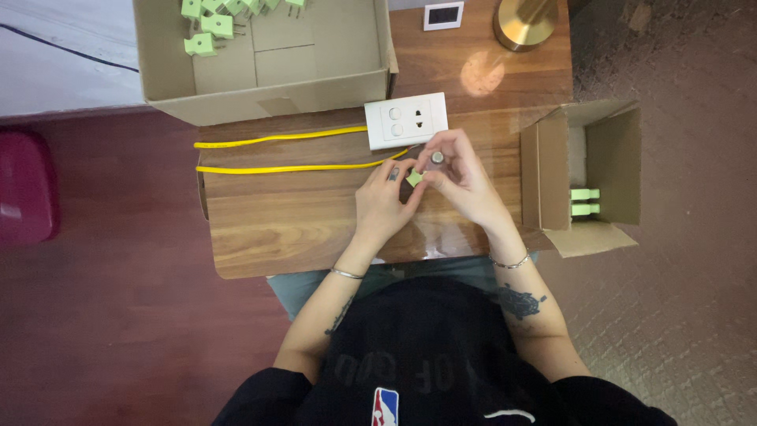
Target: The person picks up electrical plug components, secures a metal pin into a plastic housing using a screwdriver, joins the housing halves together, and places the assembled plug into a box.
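Note:
Over the wooden table (276, 229), my left hand (384, 207) pinches a small light-green plug (414, 178) between thumb and fingers. My right hand (461, 180) is closed around a small tool with a round silver end (437, 157), held right against the plug. Both hands meet just below a white wall socket plate (406, 120). Two yellow wires (284, 154) run left from the plate across the table.
A large open cardboard box (268, 75) at the back left holds several green plugs (213, 24). A smaller open box (587, 177) at the right table edge holds two green plugs (585, 202). A brass lamp base (524, 22) and a small white-framed device (443, 15) stand behind.

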